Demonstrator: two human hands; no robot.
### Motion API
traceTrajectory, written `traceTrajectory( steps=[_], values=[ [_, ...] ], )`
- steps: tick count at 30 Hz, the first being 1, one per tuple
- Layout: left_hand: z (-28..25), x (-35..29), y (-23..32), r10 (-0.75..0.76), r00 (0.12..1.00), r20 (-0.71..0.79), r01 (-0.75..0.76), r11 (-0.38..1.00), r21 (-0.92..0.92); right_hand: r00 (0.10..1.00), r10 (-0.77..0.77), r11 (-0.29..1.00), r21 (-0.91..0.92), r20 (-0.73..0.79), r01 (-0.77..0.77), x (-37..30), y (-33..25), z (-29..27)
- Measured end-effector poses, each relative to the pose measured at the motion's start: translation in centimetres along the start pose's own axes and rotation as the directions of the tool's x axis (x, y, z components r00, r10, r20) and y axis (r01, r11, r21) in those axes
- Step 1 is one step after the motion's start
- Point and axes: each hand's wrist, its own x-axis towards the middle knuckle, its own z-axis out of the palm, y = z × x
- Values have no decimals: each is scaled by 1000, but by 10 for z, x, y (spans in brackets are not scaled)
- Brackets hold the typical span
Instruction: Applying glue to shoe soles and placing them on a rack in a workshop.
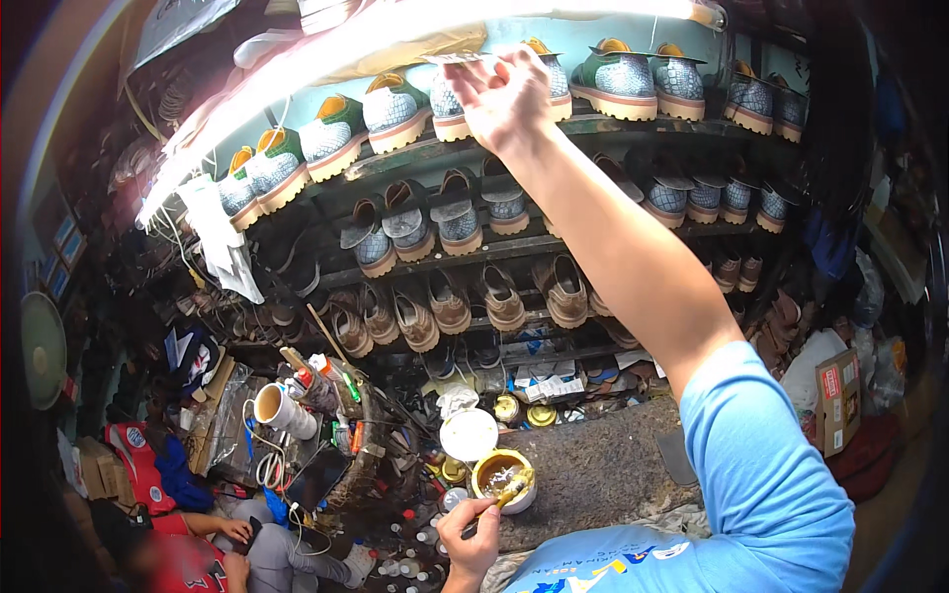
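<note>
My right hand [509,99] is raised to the top shelf, its fingers closed on a thin flat piece [457,58] above a row of shoes. Behind that hand sits a blue-grey scaly-patterned shoe [447,104] with a pale thick sole, partly hidden. Low in front of me, my left hand [470,544] pinches the handle of a brush [511,488]. The brush's head, coated in yellowish paste, is over a round yellow-rimmed tub [532,497] of brown glue-like liquid. A white round lid [469,435] lies beside the tub.
Lower racks hold more patterned shoes [460,222] and brown shoes [503,298]. A bright tube lamp [593,8] crosses the top. To the left stands a cluttered bench with a white cup [285,410]. A person in red [203,553] sits at lower left. Small bottles [400,566] stand nearby.
</note>
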Motion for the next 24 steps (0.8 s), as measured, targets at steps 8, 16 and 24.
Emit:
traceTrajectory(
  steps=[8, 16, 24],
  values=[
    [-16, 0, -11, -52, 996, -76, 53, 999, 9, 994, -2, 974, -226, -110, -23, 48, 36, -11],
    [-13, 5, -1, 44, 996, -78, -45, 999, -2, 900, -105, -269, -883, 424, 384, 134, 15, -67],
    [-7, -5, 4, 16, 997, -75, -16, 1000, 4, 973, 218, 920, -349, 75, -179, -10, -6, 7]
  ],
)
